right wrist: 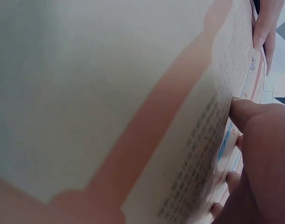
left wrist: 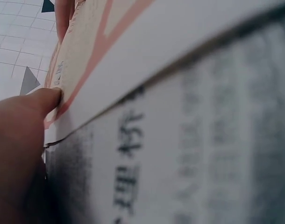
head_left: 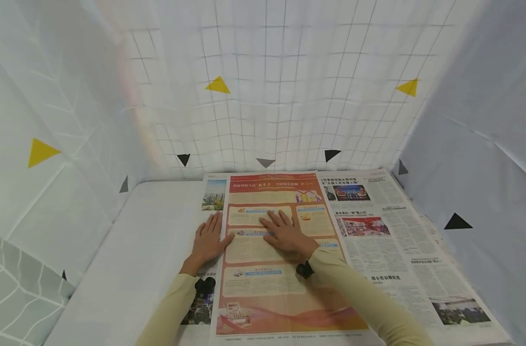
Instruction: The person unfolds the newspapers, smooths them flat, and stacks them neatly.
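A folded newspaper page (head_left: 263, 283) with red and cream panels lies lengthwise over a wider spread newspaper (head_left: 401, 250) of black print and photos. My left hand (head_left: 208, 242) rests flat along the folded page's left edge, its thumb on the red-bordered print and its fingers over the sheet beneath. On the middle of the folded page lies my right hand (head_left: 288, 235), fingers spread and touching the paper. In the left wrist view, the thumb (left wrist: 49, 100) touches the page near its edge. The right wrist view shows several fingertips of the right hand (right wrist: 268, 135) against the paper.
A white table surface (head_left: 137, 250) extends to the left of the papers. White gridded sheeting (head_left: 267, 96) rises behind the table, and pale side walls (head_left: 483, 120) with yellow and black triangles flank it.
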Action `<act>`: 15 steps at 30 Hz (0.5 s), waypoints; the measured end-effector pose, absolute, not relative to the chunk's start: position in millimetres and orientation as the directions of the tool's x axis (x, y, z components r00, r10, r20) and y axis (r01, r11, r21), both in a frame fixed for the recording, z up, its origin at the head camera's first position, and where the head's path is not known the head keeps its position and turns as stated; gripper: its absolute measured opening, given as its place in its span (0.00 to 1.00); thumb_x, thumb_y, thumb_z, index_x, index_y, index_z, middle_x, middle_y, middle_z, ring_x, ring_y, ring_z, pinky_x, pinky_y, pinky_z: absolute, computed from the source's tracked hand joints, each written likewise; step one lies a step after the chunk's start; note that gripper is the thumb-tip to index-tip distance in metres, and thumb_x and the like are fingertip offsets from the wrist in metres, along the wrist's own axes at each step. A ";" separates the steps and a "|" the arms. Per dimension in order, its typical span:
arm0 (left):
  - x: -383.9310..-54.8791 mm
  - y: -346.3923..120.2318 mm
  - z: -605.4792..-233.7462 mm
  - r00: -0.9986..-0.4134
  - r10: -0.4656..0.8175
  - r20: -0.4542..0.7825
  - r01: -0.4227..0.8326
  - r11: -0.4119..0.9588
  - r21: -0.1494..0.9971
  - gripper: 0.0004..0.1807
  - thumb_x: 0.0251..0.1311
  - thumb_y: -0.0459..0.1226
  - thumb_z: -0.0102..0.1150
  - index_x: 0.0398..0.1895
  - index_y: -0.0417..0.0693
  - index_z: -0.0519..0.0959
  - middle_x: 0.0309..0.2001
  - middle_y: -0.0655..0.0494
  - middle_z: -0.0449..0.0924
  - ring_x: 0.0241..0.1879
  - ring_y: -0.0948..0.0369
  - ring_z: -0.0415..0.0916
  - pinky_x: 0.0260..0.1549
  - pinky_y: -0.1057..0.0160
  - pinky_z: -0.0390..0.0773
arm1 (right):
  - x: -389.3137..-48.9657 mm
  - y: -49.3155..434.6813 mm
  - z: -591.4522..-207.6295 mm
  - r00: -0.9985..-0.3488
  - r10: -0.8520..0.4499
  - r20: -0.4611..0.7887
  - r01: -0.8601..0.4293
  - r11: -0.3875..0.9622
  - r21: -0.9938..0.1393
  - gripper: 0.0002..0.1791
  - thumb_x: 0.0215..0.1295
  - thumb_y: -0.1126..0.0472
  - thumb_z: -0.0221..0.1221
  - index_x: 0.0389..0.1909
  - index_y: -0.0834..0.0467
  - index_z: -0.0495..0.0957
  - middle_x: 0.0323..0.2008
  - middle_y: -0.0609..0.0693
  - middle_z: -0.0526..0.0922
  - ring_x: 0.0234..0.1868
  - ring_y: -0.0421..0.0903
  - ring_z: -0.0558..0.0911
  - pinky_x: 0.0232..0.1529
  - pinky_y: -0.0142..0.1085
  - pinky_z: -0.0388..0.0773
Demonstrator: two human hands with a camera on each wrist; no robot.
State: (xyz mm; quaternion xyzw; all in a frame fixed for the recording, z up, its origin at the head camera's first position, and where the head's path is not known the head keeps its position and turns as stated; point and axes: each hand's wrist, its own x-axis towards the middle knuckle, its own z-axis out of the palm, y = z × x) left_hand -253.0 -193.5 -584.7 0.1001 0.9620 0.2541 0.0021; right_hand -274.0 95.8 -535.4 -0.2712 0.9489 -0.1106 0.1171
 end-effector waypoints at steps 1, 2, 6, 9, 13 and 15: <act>-252.8 -193.5 -584.0 -0.980 0.194 0.051 0.194 0.850 0.490 0.49 0.74 0.61 0.47 0.85 0.44 0.40 0.86 0.46 0.39 0.85 0.45 0.38 0.79 0.38 0.42 | -274.3 96.0 -535.7 -0.824 -0.542 -0.162 -0.488 0.826 -0.280 0.34 0.81 0.42 0.46 0.83 0.43 0.52 0.85 0.54 0.45 0.85 0.64 0.44 0.78 0.71 0.36; -252.4 -193.4 -582.9 -0.979 0.194 0.058 0.197 0.848 0.491 0.49 0.74 0.60 0.47 0.85 0.44 0.41 0.85 0.45 0.39 0.85 0.44 0.38 0.79 0.38 0.42 | -274.6 96.2 -535.6 -0.824 -0.544 -0.157 -0.487 0.823 -0.294 0.34 0.81 0.43 0.46 0.83 0.44 0.52 0.85 0.55 0.45 0.85 0.65 0.44 0.78 0.72 0.35; -250.2 -192.8 -577.3 -0.978 0.185 0.099 0.210 0.833 0.512 0.49 0.73 0.58 0.51 0.84 0.42 0.45 0.85 0.42 0.43 0.84 0.42 0.41 0.77 0.36 0.44 | -277.1 96.7 -538.2 -0.820 -0.554 -0.145 -0.488 0.809 -0.328 0.34 0.82 0.42 0.45 0.83 0.44 0.51 0.85 0.55 0.44 0.85 0.64 0.42 0.78 0.71 0.33; -248.1 -191.6 -574.4 -0.975 0.165 0.146 0.218 0.810 0.544 0.47 0.71 0.55 0.55 0.83 0.40 0.50 0.83 0.39 0.48 0.83 0.40 0.45 0.76 0.34 0.45 | -278.5 96.6 -538.9 -0.816 -0.557 -0.153 -0.488 0.807 -0.332 0.34 0.82 0.42 0.44 0.83 0.43 0.50 0.85 0.54 0.42 0.85 0.64 0.40 0.79 0.71 0.33; -245.0 -188.0 -573.8 -0.970 0.143 0.198 0.235 0.765 0.599 0.44 0.69 0.49 0.59 0.81 0.41 0.55 0.81 0.37 0.53 0.81 0.37 0.47 0.74 0.31 0.46 | -277.4 95.9 -535.5 -0.819 -0.544 -0.181 -0.478 0.822 -0.309 0.34 0.81 0.42 0.46 0.83 0.43 0.51 0.85 0.53 0.43 0.85 0.63 0.41 0.79 0.70 0.36; -243.7 -185.8 -573.8 -0.965 0.138 0.225 0.250 0.748 0.615 0.42 0.68 0.47 0.61 0.80 0.41 0.58 0.81 0.37 0.55 0.81 0.36 0.48 0.73 0.29 0.47 | -276.7 95.5 -534.7 -0.819 -0.542 -0.190 -0.481 0.828 -0.289 0.34 0.81 0.42 0.46 0.83 0.42 0.51 0.85 0.53 0.43 0.85 0.63 0.42 0.79 0.70 0.39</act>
